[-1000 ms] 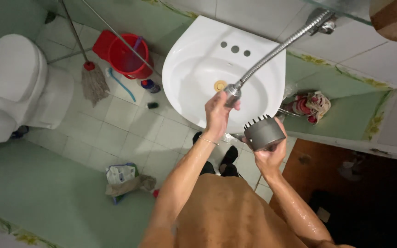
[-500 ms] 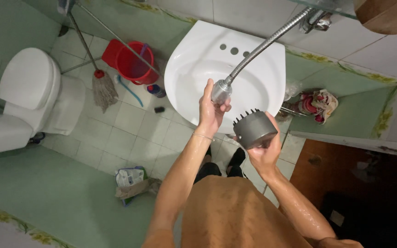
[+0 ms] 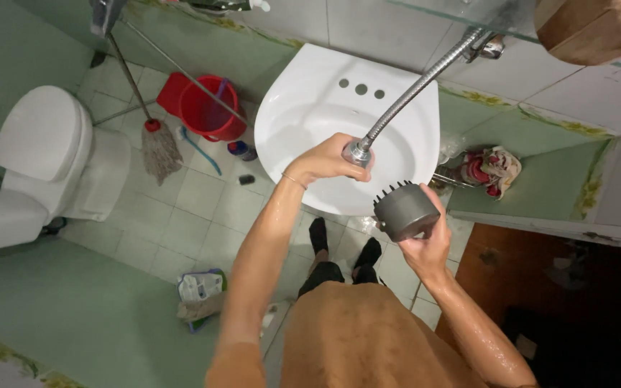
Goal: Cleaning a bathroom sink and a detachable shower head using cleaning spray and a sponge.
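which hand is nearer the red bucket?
Left. The left hand grips the metal hose end over the sink, right of the red bucket. The right hand holds the grey pronged cylinder farther right.

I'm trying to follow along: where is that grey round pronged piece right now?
The grey round pronged piece is in the person's right hand, at the front rim of the white sink, just right of the left hand.

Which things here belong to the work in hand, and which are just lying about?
In hand:
left hand gripping the spray head of the metal hose
right hand holding the grey pronged cylinder
white sink beneath

Lying about:
mop
red bucket
toilet
bag on the floor
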